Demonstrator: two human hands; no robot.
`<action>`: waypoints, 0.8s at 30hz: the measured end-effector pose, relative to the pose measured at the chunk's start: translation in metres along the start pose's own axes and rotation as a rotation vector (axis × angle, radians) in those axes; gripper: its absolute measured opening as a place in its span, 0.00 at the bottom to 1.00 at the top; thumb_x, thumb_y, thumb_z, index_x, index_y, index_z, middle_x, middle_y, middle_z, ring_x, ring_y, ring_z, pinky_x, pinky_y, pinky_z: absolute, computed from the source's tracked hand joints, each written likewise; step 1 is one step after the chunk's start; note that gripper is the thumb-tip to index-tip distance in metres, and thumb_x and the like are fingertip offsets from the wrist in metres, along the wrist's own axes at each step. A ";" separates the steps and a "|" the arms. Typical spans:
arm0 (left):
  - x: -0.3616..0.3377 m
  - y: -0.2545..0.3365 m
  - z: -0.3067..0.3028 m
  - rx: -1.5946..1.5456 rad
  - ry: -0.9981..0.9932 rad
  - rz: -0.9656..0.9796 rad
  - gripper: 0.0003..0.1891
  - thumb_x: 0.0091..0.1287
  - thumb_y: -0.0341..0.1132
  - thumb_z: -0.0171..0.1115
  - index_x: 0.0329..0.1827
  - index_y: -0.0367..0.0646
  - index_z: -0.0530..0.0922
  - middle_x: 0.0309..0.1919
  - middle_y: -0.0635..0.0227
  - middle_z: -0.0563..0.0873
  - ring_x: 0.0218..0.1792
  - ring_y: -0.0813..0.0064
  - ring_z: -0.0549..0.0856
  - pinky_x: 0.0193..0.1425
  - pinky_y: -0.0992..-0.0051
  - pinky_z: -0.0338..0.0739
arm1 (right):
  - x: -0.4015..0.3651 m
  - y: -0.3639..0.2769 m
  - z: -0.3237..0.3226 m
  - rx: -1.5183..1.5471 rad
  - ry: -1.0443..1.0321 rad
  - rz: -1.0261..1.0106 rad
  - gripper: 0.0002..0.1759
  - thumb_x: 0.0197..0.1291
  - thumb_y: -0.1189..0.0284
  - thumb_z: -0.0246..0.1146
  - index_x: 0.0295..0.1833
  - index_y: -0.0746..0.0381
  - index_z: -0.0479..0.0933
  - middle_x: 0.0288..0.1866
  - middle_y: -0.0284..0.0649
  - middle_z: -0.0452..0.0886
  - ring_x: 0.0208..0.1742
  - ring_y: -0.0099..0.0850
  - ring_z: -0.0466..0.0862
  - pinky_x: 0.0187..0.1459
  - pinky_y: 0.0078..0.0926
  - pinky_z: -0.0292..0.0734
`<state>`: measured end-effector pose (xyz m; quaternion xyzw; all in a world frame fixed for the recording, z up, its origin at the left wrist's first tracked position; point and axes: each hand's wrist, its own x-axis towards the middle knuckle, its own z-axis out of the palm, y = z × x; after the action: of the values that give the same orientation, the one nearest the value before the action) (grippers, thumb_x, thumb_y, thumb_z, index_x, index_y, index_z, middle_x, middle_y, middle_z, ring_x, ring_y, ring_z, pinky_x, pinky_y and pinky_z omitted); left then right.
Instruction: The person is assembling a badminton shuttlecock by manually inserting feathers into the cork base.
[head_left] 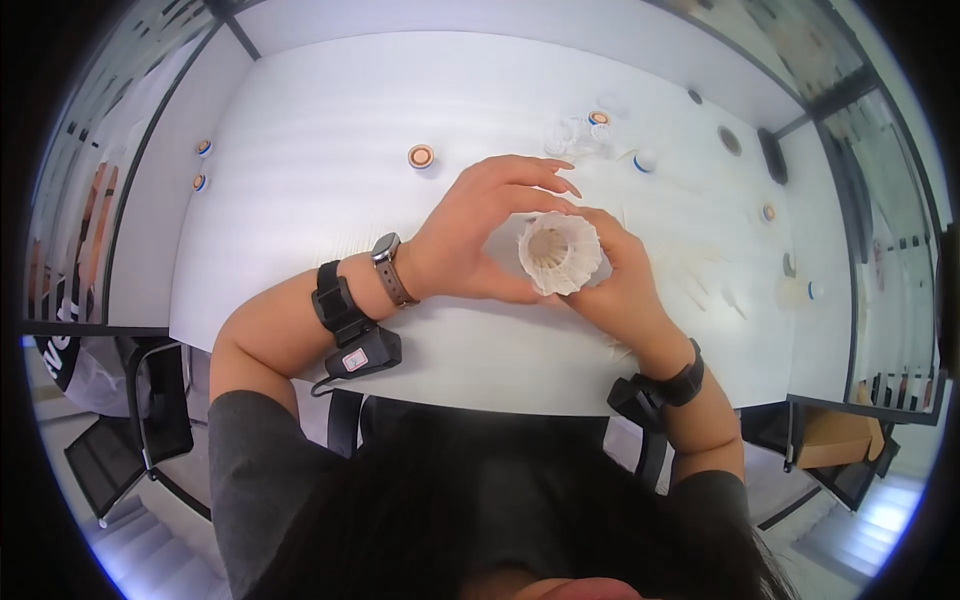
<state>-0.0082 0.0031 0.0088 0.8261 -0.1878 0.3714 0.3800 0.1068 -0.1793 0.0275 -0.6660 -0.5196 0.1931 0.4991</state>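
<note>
A white pleated paper filter cone [558, 252], its open mouth turned up toward me, sits between both hands above the white table [320, 160]. My left hand [480, 228] cups its left side, thumb under it and fingers arched over the top. My right hand [620, 280] wraps the cone's right side and bottom. Both wrists wear black straps, and a watch is on the left wrist.
Small round orange-and-white caps lie on the table: one [421, 156] just beyond my left hand, two [201, 165] at the far left, others [598, 119] at the back right near clear plastic pieces. Black chairs [150, 420] stand below the near table edge.
</note>
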 end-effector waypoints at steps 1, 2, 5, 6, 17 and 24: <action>0.000 -0.001 0.001 -0.011 0.010 0.013 0.44 0.47 0.51 0.83 0.67 0.48 0.73 0.64 0.63 0.79 0.68 0.56 0.76 0.69 0.59 0.68 | 0.000 0.000 0.000 -0.008 -0.013 0.008 0.26 0.46 0.76 0.76 0.54 0.62 0.81 0.55 0.43 0.85 0.58 0.43 0.82 0.61 0.37 0.76; 0.001 0.002 0.000 0.001 -0.008 -0.021 0.46 0.47 0.52 0.83 0.69 0.47 0.72 0.65 0.62 0.79 0.68 0.56 0.75 0.70 0.58 0.67 | -0.002 0.000 0.000 -0.015 -0.026 0.021 0.26 0.45 0.77 0.76 0.54 0.62 0.81 0.55 0.43 0.85 0.58 0.43 0.82 0.61 0.37 0.76; 0.005 0.007 0.000 -0.005 -0.043 -0.078 0.51 0.48 0.55 0.81 0.74 0.43 0.68 0.69 0.59 0.76 0.70 0.53 0.73 0.73 0.56 0.66 | -0.003 0.000 0.001 -0.015 -0.043 -0.025 0.26 0.45 0.77 0.76 0.54 0.63 0.80 0.55 0.43 0.84 0.58 0.42 0.82 0.60 0.37 0.76; 0.005 0.005 0.000 0.001 -0.080 -0.082 0.51 0.47 0.54 0.83 0.74 0.44 0.69 0.69 0.58 0.75 0.70 0.53 0.73 0.73 0.56 0.66 | -0.003 0.000 0.001 -0.008 -0.040 -0.040 0.26 0.45 0.77 0.76 0.54 0.63 0.80 0.55 0.43 0.84 0.58 0.43 0.82 0.60 0.37 0.76; 0.005 0.004 0.001 -0.067 -0.103 -0.018 0.39 0.44 0.46 0.86 0.61 0.45 0.81 0.61 0.59 0.80 0.65 0.55 0.79 0.65 0.57 0.77 | -0.001 0.002 -0.002 -0.053 -0.131 -0.101 0.27 0.45 0.78 0.72 0.55 0.62 0.79 0.56 0.48 0.81 0.60 0.47 0.79 0.62 0.40 0.74; 0.006 0.008 0.003 0.013 -0.094 0.093 0.27 0.51 0.41 0.80 0.56 0.44 0.83 0.57 0.62 0.84 0.57 0.60 0.85 0.58 0.64 0.80 | -0.002 0.006 0.000 -0.098 -0.131 -0.131 0.29 0.44 0.78 0.72 0.57 0.62 0.80 0.64 0.50 0.78 0.67 0.49 0.75 0.66 0.41 0.72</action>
<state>-0.0077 -0.0047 0.0157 0.8353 -0.2414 0.3508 0.3477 0.1091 -0.1810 0.0213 -0.6402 -0.6023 0.1775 0.4426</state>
